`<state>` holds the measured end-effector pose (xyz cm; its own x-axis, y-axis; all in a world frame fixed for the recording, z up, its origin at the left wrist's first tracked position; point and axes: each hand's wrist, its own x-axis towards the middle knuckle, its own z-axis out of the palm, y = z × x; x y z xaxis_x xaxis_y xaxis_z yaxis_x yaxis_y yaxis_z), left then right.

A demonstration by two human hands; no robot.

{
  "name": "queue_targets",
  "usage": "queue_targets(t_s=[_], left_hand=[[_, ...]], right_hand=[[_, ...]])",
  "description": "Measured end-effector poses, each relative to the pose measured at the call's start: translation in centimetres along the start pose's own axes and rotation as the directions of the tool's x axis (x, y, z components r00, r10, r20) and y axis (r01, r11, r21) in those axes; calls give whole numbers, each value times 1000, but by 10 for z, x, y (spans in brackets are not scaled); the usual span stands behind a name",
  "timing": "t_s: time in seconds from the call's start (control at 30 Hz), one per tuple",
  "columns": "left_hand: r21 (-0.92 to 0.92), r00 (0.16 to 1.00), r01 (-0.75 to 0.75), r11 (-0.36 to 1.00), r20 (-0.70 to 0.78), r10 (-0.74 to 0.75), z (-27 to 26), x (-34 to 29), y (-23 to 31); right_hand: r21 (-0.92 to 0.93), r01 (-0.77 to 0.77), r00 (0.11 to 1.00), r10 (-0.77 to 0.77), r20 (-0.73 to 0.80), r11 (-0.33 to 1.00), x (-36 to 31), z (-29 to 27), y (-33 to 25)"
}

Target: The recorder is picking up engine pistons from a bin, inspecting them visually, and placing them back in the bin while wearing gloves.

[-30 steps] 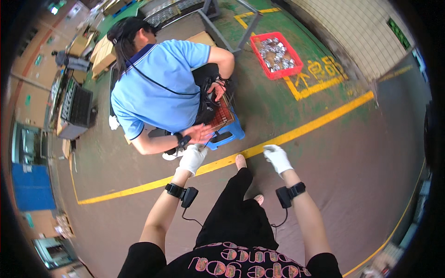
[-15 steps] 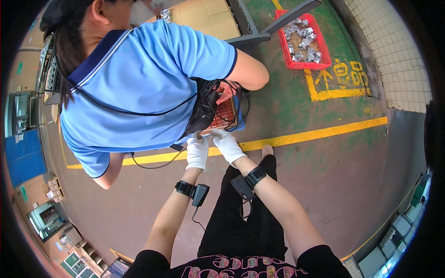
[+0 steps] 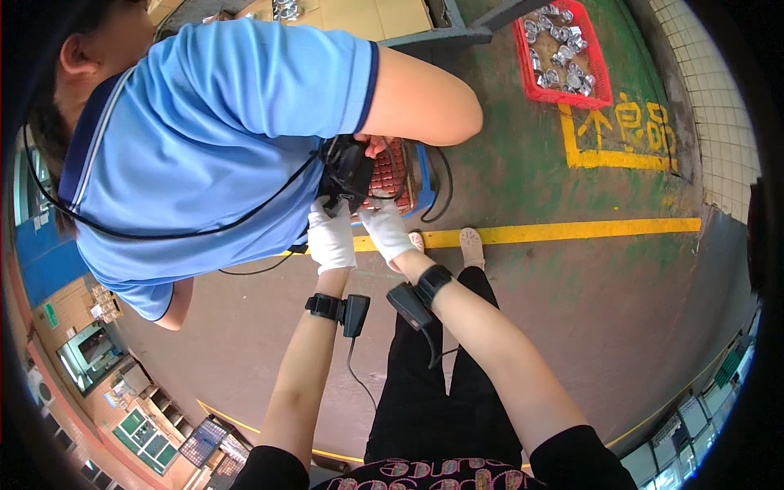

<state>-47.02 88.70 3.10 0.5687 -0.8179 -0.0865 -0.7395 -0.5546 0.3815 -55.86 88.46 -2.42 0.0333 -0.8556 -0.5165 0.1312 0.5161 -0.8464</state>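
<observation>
White-gloved left hand (image 3: 331, 238), moved up since earlier, at black fabric pouch (image 3: 349, 173); white-gloved right hand (image 3: 386, 229) by red square-beaded seat (image 3: 387, 174); cannot tell grips. One pouch, one seat.

Spreads out below as a floor (image 3: 596, 327), brown in the near part and worn green in the farther part. Is crossed by a painted yellow line (image 3: 588, 230), with a yellow corner marking (image 3: 625, 159) beyond. Carries on the green part a red basket (image 3: 572, 100), loosely filled with shiny metal parts (image 3: 563, 55). Carries also, near the line, a blue stool (image 3: 425, 184), topped with a red-brown mat (image 3: 387, 172) of small tiles, partly hidden. Bears light shoes (image 3: 471, 238), too, set at the yellow line. Farther away, only partly visible: flat cardboard (image 3: 376, 16) bordered by a grey frame (image 3: 445, 37), with shiny pieces (image 3: 286, 10) upon it.
</observation>
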Motion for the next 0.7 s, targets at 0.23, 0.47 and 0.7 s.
queue_targets(t_s=[0.23, 0.47, 0.7], left_hand=[[39, 998, -67, 997, 12, 66, -18, -8, -25], [38, 964, -265, 963, 0, 266, -16, -2, -29], [317, 890, -455, 832, 128, 438, -18, 1, -31]], right_hand=[[-238, -87, 996, 84, -23, 967, 18, 21, 6], [-852, 491, 870, -144, 471, 182, 25, 30, 14], [-667, 119, 985, -171, -13, 735, 5, 34, 3]])
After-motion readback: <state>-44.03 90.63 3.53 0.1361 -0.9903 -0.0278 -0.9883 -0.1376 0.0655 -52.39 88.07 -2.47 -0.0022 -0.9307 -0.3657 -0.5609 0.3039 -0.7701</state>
